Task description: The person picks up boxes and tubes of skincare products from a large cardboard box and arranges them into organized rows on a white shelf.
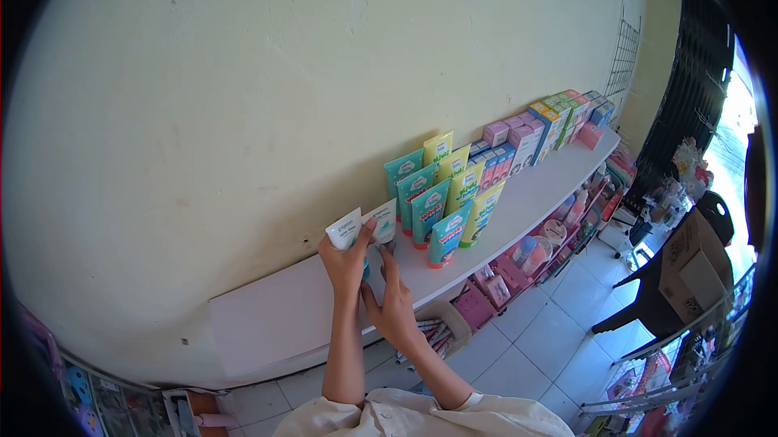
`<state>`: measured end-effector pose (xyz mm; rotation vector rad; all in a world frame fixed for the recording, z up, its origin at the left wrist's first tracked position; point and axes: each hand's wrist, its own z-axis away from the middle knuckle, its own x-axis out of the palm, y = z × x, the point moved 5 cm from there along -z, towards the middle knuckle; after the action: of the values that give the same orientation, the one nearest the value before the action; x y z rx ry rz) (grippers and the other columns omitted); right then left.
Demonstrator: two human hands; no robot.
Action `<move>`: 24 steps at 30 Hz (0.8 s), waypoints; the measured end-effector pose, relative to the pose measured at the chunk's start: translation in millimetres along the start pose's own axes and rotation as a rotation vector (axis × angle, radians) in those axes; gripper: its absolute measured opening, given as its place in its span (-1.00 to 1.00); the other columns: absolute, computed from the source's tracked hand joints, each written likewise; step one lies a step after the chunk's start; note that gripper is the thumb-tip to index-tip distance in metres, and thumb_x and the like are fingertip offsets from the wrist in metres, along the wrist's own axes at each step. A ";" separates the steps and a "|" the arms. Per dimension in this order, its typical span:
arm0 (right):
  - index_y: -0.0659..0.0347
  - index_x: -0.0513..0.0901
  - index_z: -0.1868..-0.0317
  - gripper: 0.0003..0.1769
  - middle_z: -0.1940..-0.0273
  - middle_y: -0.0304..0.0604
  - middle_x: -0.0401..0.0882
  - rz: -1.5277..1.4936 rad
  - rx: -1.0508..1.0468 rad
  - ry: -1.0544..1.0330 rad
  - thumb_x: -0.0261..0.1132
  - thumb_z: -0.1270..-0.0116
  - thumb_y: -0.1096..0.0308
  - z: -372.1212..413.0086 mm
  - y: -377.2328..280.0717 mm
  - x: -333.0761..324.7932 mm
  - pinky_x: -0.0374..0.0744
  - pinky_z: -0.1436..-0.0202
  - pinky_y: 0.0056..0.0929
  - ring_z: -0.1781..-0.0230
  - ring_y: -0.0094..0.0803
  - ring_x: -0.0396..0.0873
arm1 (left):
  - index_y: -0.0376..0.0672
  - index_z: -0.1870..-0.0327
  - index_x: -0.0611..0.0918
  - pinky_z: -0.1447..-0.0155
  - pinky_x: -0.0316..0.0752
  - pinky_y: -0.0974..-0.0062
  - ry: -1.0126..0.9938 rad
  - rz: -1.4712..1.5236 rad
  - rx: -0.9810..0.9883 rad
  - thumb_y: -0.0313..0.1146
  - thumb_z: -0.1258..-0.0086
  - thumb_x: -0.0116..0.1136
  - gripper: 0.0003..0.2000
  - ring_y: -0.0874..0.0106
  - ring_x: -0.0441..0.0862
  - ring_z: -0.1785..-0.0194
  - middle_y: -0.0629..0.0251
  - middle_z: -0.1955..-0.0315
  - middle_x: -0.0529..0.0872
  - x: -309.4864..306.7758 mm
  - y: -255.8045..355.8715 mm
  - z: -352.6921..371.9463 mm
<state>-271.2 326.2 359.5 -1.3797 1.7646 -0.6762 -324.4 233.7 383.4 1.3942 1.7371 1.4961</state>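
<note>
I observe the left hand [346, 263] with fingers pinching a small white plastic tube [344, 229], held upright above the long white wall shelf [275, 315]. The right hand [395, 305] stretches one finger to the base of a white-and-teal plastic tube [383, 221]; I cannot tell whether it grips. Teal and yellow standing tubes [442, 194] stand just beside.

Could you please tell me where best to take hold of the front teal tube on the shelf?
Pinch the teal tube across its flat body, midway up, from the open shelf edge: it stands upright on its cap, other tubes packed close behind.
</note>
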 end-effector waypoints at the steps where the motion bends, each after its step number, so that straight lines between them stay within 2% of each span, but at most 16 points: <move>1: 0.41 0.01 -0.14 -0.36 -0.06 0.44 0.13 0.015 -0.001 0.014 0.11 -0.05 0.57 0.1 -0.1 -0.5 0.35 -0.01 -0.14 -0.02 0.26 0.22 | -0.32 0.43 0.55 0.47 0.41 0.68 -0.010 -0.011 -0.019 -0.42 0.00 0.28 -0.81 0.57 0.51 0.56 0.28 0.56 0.59 0.3 0.4 0.4; 2: 0.36 0.03 -0.15 -0.35 -0.07 0.39 0.14 0.032 -0.001 0.029 0.12 -0.05 0.56 0.6 -0.2 -1.2 0.36 -0.03 -0.14 0.01 0.22 0.29 | -0.32 0.43 0.55 0.47 0.41 0.68 -0.013 -0.012 -0.023 -0.42 0.00 0.28 -0.81 0.57 0.51 0.56 0.28 0.56 0.59 0.4 0.3 1.1; 5: 0.35 0.06 -0.15 -0.33 -0.06 0.33 0.19 0.074 -0.007 0.075 0.17 -0.02 0.54 3.0 -2.1 -4.8 0.38 -0.01 -0.18 0.02 0.18 0.32 | -0.32 0.33 0.53 0.49 0.41 0.67 -0.023 -0.043 0.030 -0.40 -0.10 0.18 -0.81 0.56 0.52 0.56 0.28 0.56 0.58 -0.9 1.0 3.7; 7: 0.38 0.09 -0.13 -0.33 -0.04 0.29 0.23 0.126 -0.036 0.089 0.20 0.01 0.54 3.7 -10.4 -10.4 0.38 0.01 -0.20 0.02 0.16 0.31 | -0.36 0.25 0.45 0.53 0.40 0.63 0.216 0.173 0.107 -0.17 -0.20 0.08 -0.65 0.50 0.51 0.58 0.24 0.40 0.51 -17.4 2.9 8.4; 8: 0.40 0.12 -0.11 -0.32 -0.01 0.24 0.26 0.177 -0.068 0.102 0.22 0.05 0.54 3.5 -16.5 -14.0 0.37 0.03 -0.22 0.01 0.14 0.30 | -0.36 0.25 0.45 0.53 0.40 0.63 0.211 0.173 0.104 -0.17 -0.20 0.08 -0.65 0.50 0.51 0.58 0.24 0.40 0.51 -17.7 5.7 11.0; 10: 0.38 0.19 -0.07 -0.35 0.04 0.16 0.31 0.217 -0.096 0.088 0.25 0.09 0.53 1.7 -28.0 -19.9 0.40 0.07 -0.25 0.05 0.06 0.33 | -0.23 0.20 0.36 0.56 0.41 0.58 0.137 0.434 0.249 0.07 -0.27 -0.22 -0.54 0.44 0.51 0.63 0.21 0.44 0.46 -17.3 25.5 19.0; 11: 0.36 0.25 -0.02 -0.37 0.10 0.08 0.36 0.256 -0.129 0.068 0.28 0.13 0.51 1.9 -31.7 -20.5 0.42 0.12 -0.27 0.09 -0.02 0.36 | -0.20 0.26 0.28 0.57 0.41 0.56 0.077 0.382 0.232 0.24 -0.19 -0.33 -0.44 0.40 0.50 0.65 0.19 0.38 0.40 -17.6 20.9 20.2; 12: 0.36 0.25 -0.02 -0.37 0.10 0.08 0.36 0.255 -0.125 0.070 0.28 0.13 0.51 3.1 -29.9 -20.3 0.42 0.12 -0.27 0.09 -0.02 0.36 | -0.20 0.26 0.28 0.57 0.41 0.56 0.075 0.379 0.230 0.24 -0.19 -0.33 -0.44 0.40 0.50 0.65 0.19 0.38 0.40 -16.1 21.3 24.1; 14: 0.34 0.31 0.05 -0.43 0.18 0.03 0.41 0.341 -0.118 0.080 0.29 0.15 0.50 6.8 -23.9 -17.3 0.45 0.22 -0.27 0.17 -0.05 0.41 | -0.20 0.28 0.22 0.55 0.43 0.54 -0.104 0.360 0.277 0.26 -0.15 -0.29 -0.42 0.38 0.49 0.64 0.18 0.36 0.36 -2.8 27.9 33.9; 15: 0.34 0.31 0.05 -0.43 0.18 0.03 0.41 0.339 -0.116 0.081 0.29 0.15 0.50 8.7 -20.9 -15.4 0.45 0.22 -0.27 0.17 -0.05 0.41 | -0.21 0.22 0.16 0.45 0.47 0.50 -0.214 0.402 0.257 0.23 -0.12 -0.16 -0.41 0.32 0.51 0.55 0.15 0.35 0.31 -0.2 25.4 36.9; 17: 0.32 0.32 0.07 -0.47 0.24 0.03 0.43 0.242 0.018 0.122 0.29 0.12 0.49 11.6 -9.8 -15.7 0.47 0.31 -0.30 0.24 -0.06 0.45 | -0.21 0.22 0.15 0.38 0.47 0.50 -0.232 0.333 0.281 0.19 -0.14 -0.14 -0.43 0.32 0.51 0.48 0.15 0.34 0.31 1.5 21.9 39.5; 18: 0.32 0.32 0.07 -0.47 0.24 0.03 0.43 0.242 0.019 0.123 0.29 0.12 0.49 11.7 -9.6 -15.6 0.47 0.31 -0.30 0.24 -0.06 0.45 | -0.22 0.21 0.15 0.32 0.46 0.51 -0.250 0.265 0.304 0.15 -0.16 -0.12 -0.46 0.33 0.51 0.42 0.16 0.33 0.31 4.4 21.6 41.3; 19: 0.32 0.31 0.06 -0.48 0.24 0.04 0.43 0.235 0.033 0.135 0.27 0.11 0.50 11.8 -8.6 -16.9 0.47 0.33 -0.30 0.27 -0.05 0.46 | -0.20 0.28 0.20 0.25 0.43 0.53 -0.249 0.309 0.291 0.02 -0.18 0.01 -0.55 0.42 0.49 0.33 0.22 0.34 0.33 7.9 20.7 42.3; 20: 0.32 0.31 0.05 -0.48 0.25 0.06 0.43 0.230 0.048 0.149 0.26 0.09 0.50 11.6 -7.3 -18.5 0.48 0.36 -0.30 0.30 -0.05 0.47 | -0.20 0.28 0.20 0.25 0.43 0.53 -0.251 0.310 0.290 0.02 -0.18 0.01 -0.55 0.42 0.49 0.33 0.22 0.34 0.33 7.9 20.2 42.4; 23: 0.30 0.29 0.05 -0.50 0.28 0.07 0.45 0.264 0.089 0.188 0.24 0.05 0.51 9.0 -0.5 -24.1 0.47 0.35 -0.27 0.31 -0.03 0.47 | -0.23 0.30 0.30 0.03 0.29 0.53 -0.265 0.052 0.404 -0.53 -0.10 0.13 -0.76 0.45 0.41 0.19 0.26 0.33 0.36 6.5 20.1 43.9; 24: 0.30 0.29 0.05 -0.50 0.28 0.07 0.45 0.264 0.089 0.190 0.24 0.05 0.51 7.3 1.3 -25.4 0.47 0.35 -0.27 0.31 -0.03 0.47 | -0.23 0.30 0.30 0.03 0.29 0.53 -0.268 0.053 0.404 -0.53 -0.10 0.13 -0.76 0.45 0.41 0.19 0.26 0.33 0.36 4.4 18.7 43.4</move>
<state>-263.2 351.4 360.8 -1.0258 1.9960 -0.7494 -282.5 255.4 388.3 1.7574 1.9044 0.9555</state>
